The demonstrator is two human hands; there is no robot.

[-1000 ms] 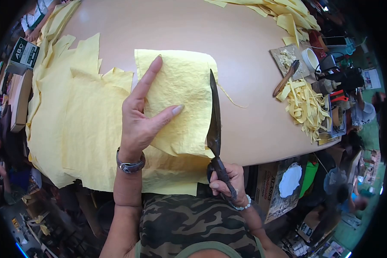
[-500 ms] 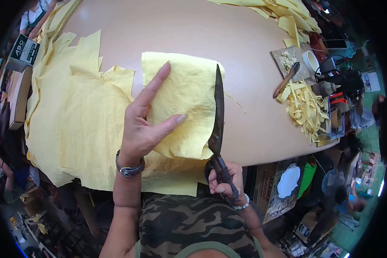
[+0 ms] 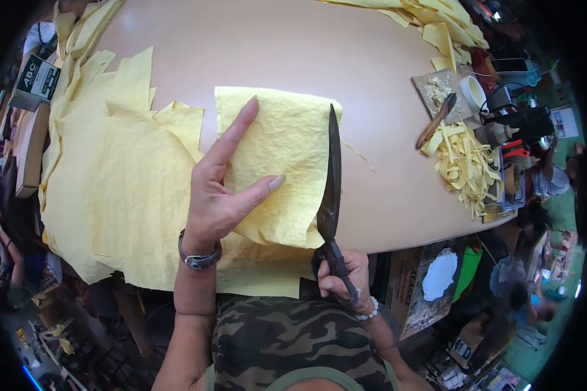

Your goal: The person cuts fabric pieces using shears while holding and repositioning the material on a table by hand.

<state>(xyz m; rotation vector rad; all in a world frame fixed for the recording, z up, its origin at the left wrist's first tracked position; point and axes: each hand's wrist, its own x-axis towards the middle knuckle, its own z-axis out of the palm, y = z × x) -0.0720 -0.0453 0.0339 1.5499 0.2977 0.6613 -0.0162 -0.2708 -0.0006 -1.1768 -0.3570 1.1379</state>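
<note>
A squarish piece of yellow fabric (image 3: 280, 143) lies before me on the table. My left hand (image 3: 225, 186) rests on it with fingers spread, thumb and forefinger stretched across its surface. In my right hand (image 3: 346, 277) are large dark scissors (image 3: 334, 176), my fingers wrapped round the handles. Their long blades point away from me along the fabric's right edge; whether they are closed on it I cannot tell. A thin yellow strip (image 3: 357, 155) sticks out beyond the blades. Wide yellow sheets (image 3: 124, 189) spread under and left of my left forearm.
Yellow offcuts (image 3: 466, 163) lie piled at the right, near a brush (image 3: 436, 122), a board of pale paste (image 3: 434, 91) and a white bowl (image 3: 473, 93). More yellow cloth (image 3: 430, 23) is at the far right. An ABC box (image 3: 38, 79) stands left. People sit beyond the table.
The fabric piece, my hands and the scissors have shifted slightly toward me. My grip on the scissors and the spread of my left hand look the same.
</note>
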